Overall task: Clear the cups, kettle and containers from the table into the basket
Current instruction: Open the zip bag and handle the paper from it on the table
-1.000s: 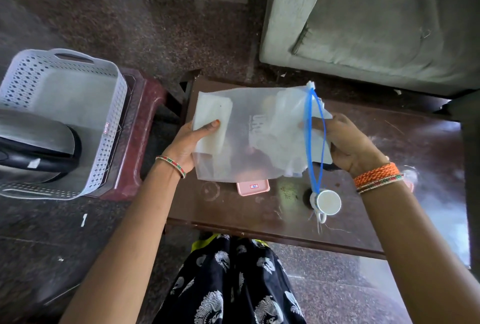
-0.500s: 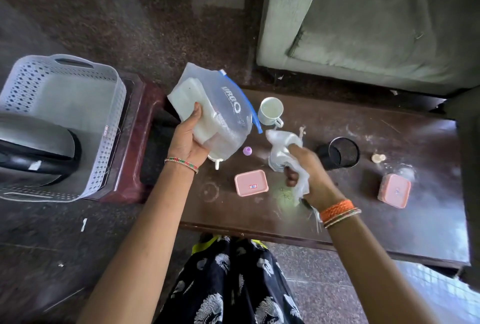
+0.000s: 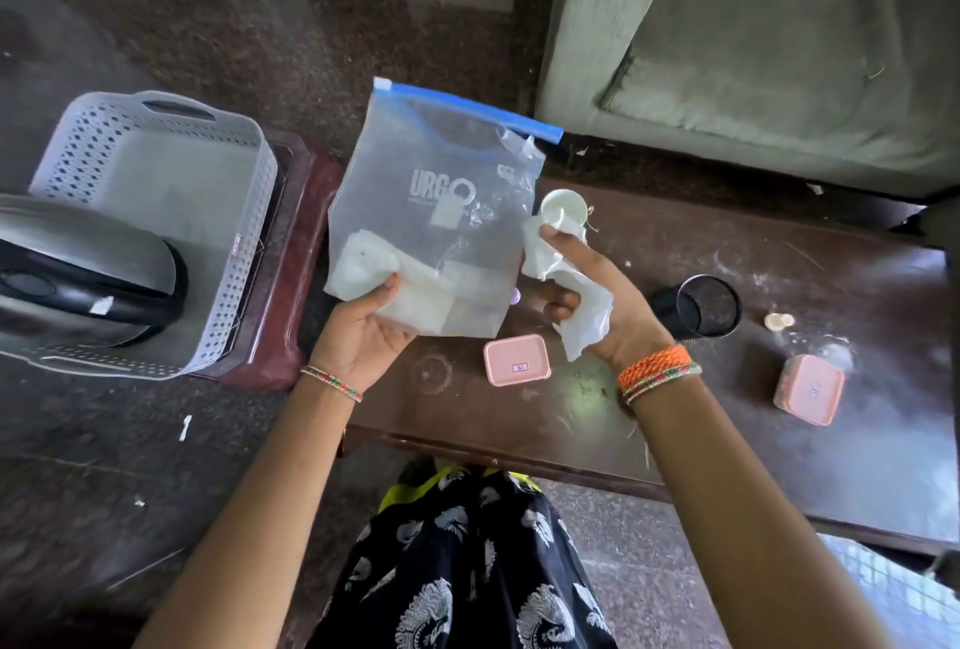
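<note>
Above the left end of the dark brown table [image 3: 675,419], the left hand [image 3: 363,331] pinches the lower corner of a translucent zip-lock bag [image 3: 441,211], thumb over a white folded pad that shows through the plastic. The bag stands upright in the air, its blue zip strip at the top and grey lettering on its face. Just right of it, the right hand [image 3: 597,300] is curled around a crumpled white tissue [image 3: 582,315], with the thumb pointing up toward the bag's edge.

A small white cup [image 3: 562,207] sits on the table just beyond the right hand's thumb, partly behind the tissue. Near the table's front edge, between the two wrists, lies a pink lidded container [image 3: 517,360] with a small label. A second pink container [image 3: 808,389] rests well apart toward the right end. Between them, farther back, stands a black mesh cup [image 3: 698,305], and a small pale round object I cannot identify lies beside it.

Off the table to the left, a grey perforated basket [image 3: 244,253] sits on a maroon stool [image 3: 306,253]. A steel kettle [image 3: 88,279] with a black handle lies inside the basket at its near end.
</note>
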Tool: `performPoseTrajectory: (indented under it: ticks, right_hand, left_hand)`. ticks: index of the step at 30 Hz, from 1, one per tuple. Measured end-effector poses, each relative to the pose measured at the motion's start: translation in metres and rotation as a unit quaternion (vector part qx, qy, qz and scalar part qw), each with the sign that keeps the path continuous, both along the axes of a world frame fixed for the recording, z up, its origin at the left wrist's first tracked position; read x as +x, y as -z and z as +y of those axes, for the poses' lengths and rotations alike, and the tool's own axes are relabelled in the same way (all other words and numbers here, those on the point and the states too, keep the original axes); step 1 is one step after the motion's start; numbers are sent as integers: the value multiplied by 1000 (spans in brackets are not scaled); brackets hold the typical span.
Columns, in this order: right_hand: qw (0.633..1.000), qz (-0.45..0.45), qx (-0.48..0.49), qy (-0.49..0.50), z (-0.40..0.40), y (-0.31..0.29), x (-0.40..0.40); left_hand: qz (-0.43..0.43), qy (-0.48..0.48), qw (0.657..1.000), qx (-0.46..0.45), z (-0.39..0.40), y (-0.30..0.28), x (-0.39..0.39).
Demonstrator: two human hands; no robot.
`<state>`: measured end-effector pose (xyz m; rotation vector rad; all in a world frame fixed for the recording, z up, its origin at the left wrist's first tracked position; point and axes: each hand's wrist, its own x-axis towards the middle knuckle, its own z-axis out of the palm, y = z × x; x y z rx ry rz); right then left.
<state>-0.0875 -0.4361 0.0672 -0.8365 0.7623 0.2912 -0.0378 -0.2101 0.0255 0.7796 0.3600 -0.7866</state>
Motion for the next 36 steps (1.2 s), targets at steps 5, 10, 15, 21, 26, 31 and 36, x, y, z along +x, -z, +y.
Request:
performPoseTrajectory:
  ticks: [5,10,15,21,26,31,36]
  right_hand:
    - [970,-2,-228,-78,11,16,11]
    - [927,11,-322,-190,14,21,9]
    - [900,22,-355,-252,38,37,-10]
    - [891,16,-402,-209,80,64,-35]
    - [901,-61,-386,-189,91,69,-48]
    - [889,29,-293,-352,92,77,-56]
    - [844,73,-342,-406,102,95,-52]
  left_hand:
    - [-32,54,997,41,15,3,-2]
    - [-20,59,997,43,48,-5,14]
    - [-90,212,914,334,74,9,24]
    - [-71,109,888,441,101,42,-17]
    - [-78,-42,892,443,102,51,-38]
    - [-150,-12,879,453,118,37,-45]
    - [-184,70,841,503,113,35,-38]
